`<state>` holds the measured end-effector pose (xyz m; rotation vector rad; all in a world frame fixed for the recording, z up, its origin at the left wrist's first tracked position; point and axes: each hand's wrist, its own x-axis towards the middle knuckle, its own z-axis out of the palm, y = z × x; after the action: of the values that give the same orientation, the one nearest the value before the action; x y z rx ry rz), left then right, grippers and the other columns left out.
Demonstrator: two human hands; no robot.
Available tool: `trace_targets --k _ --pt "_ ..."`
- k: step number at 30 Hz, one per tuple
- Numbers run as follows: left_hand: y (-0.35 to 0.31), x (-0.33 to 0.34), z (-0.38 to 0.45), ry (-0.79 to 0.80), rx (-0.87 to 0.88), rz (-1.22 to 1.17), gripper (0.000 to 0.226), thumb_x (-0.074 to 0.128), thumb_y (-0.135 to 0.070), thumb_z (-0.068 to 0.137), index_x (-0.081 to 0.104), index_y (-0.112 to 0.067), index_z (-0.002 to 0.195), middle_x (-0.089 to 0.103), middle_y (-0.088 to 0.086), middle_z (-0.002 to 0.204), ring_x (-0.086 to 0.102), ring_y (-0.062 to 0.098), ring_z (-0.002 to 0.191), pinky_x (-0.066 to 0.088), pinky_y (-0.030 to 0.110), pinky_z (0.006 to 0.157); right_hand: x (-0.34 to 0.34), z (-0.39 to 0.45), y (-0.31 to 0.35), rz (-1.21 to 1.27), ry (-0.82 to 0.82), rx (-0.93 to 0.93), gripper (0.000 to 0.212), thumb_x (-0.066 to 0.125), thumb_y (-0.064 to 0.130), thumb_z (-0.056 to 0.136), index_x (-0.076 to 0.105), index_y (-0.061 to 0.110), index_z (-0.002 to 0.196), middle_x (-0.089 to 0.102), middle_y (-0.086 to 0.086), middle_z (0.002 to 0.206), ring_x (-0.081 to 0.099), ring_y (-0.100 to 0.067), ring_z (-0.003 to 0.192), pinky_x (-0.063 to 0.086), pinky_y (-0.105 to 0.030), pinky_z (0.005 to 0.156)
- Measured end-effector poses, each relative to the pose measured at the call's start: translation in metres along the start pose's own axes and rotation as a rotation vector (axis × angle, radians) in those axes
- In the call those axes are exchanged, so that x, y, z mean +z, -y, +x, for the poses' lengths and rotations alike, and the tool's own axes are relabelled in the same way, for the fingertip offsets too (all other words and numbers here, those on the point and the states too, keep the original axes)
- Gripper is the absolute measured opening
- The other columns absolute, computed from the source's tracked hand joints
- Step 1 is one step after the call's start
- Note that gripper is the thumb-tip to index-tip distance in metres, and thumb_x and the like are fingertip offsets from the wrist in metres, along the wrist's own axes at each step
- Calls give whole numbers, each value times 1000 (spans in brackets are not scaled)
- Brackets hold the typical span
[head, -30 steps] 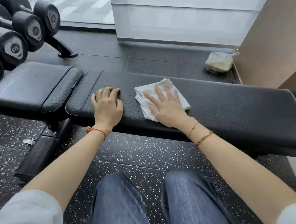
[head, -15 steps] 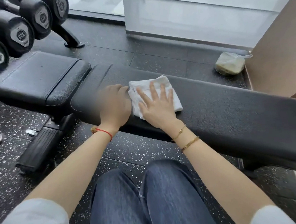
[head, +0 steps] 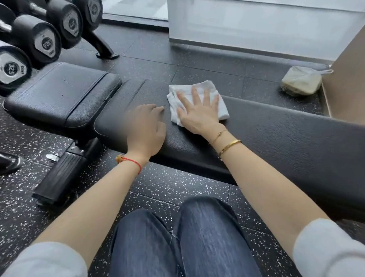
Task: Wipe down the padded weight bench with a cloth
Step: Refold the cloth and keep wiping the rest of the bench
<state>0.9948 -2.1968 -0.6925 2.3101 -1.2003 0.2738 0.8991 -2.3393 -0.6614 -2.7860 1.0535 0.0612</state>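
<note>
The black padded weight bench runs across the view, its long back pad on the right and its seat pad on the left. A folded white cloth lies on the back pad near its left end. My right hand presses flat on the cloth with fingers spread. My left hand rests on the pad just left of the cloth, fingers bent down over the surface; it is motion-blurred.
A rack of black dumbbells stands at the upper left, its foot on the speckled rubber floor. A plastic-wrapped bundle sits on the floor behind the bench by a tan wall. My knees are below the bench.
My right hand has slid the cloth left along the back pad toward the seat gap. My left hand has stayed beside it, and the camera shifted slightly.
</note>
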Motion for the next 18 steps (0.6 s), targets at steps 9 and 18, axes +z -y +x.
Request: trace_targets --k 9,18 --pt "-1 -2 -2 27 10 9 46 46 -33 86 58 -24 129 54 0 134 43 23 130 19 50 117 7 -60 -84 -10 -64 1 54 16 55 100 2 52 151 -4 -1 166 -8 -34 151 -10 -56 118" --pt "-2 -2 -2 19 -1 16 46 46 -41 87 60 -25 128 55 -1 133 43 21 130 19 49 116 5 -29 -12 -7 -35 -21 56 16 54 101 4 45 154 -4 -4 166 -11 -39 149 -13 -63 114"
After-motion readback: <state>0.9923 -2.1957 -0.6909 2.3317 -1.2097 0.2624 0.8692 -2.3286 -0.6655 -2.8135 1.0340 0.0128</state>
